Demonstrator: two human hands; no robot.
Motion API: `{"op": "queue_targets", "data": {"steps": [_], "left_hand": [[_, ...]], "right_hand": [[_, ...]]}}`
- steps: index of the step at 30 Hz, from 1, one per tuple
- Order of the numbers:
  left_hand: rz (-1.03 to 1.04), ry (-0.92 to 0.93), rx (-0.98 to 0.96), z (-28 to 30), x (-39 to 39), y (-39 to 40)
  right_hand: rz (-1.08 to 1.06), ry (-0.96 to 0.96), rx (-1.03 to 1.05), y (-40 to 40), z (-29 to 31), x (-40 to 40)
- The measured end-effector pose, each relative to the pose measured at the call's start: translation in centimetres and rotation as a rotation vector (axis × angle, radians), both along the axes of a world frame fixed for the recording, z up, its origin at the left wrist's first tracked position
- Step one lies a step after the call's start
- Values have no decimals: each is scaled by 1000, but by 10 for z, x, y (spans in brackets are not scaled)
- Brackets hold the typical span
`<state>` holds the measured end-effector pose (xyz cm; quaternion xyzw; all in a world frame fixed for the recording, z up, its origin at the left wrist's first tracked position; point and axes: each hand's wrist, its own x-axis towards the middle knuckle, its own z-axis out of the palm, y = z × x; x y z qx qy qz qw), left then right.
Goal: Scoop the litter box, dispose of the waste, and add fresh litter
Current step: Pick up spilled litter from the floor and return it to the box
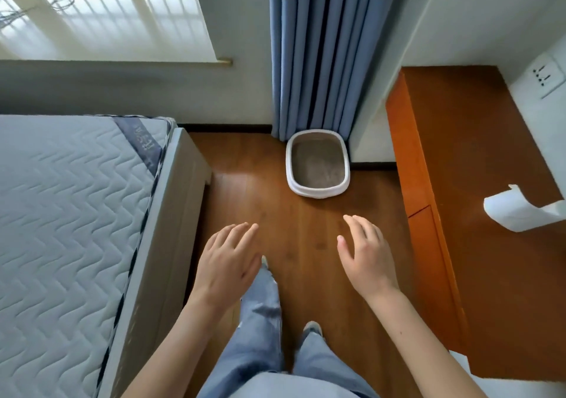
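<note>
Zero progress on the chore as far as I can tell. Going big to small: the bed (70,213) fills the left side, an orange wooden counter (459,213) runs down the right with a white paper roll (517,210) on it, and the blue curtain (324,51) hangs in the far corner. Litter box (318,163) sits on the floor right at the foot of that curtain, grey litter inside, well apart from both hands. Left hand (228,262) and right hand (366,253) hover over the floor, fingers spread and relaxed, holding nothing. So scooping, dumping and refilling all look undone. No scoop, bin or litter bag in view. Clumps in the box? Too small and blurry to say.
</note>
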<state>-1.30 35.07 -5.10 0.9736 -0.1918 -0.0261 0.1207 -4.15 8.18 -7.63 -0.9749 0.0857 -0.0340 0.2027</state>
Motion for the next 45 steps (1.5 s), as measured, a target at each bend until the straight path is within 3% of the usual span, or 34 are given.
{"op": "queue_targets", "data": {"steps": [10,16,25,36,41,45], "left_hand": [[-186,68,39,-67,198,4],[-211,69,8,-143,275,-14],[-144,32,-4,-385,338,-65],[-266,-47,49,-702,433,-71],[-301,-59,83,-789,491,-71],[-312,-20,77,-804,520,-75]], "right_hand": [[-135,75,33,20,-50,151],[-127,142,58,11,-122,221],[25,31,52,-30,-377,315],[236,-156,-123,-50,-655,411],[321,-284,-212,-51,-730,468],[452,-229,-285,-53,-751,500]]}}
